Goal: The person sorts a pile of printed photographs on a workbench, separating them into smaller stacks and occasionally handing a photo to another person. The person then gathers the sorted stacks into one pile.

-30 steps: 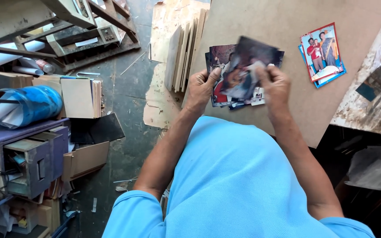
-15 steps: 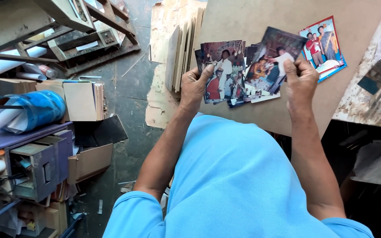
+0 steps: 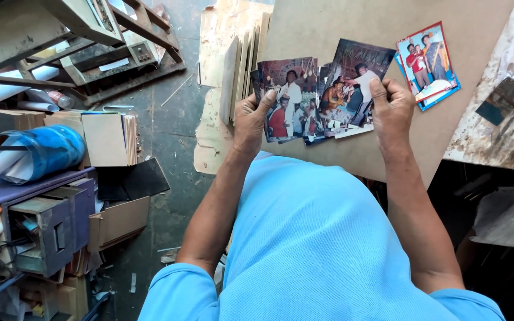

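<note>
Left hand and right hand each grasped overlapping photo prints above the brown board; thumbs best stayed at edges, avoiding smudges.

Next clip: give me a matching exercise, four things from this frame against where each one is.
Things:
1. photo stack
2. blue-bordered photo
3. blue roll
4. thin boards

Places:
A. lying alone on the brown board, right of the hands
B. leaning on edge, left of the brown board
C. held fanned between the left hand and right hand
D. on the purple shelf at far left

Pairs: 1-C, 2-A, 3-D, 4-B
</note>
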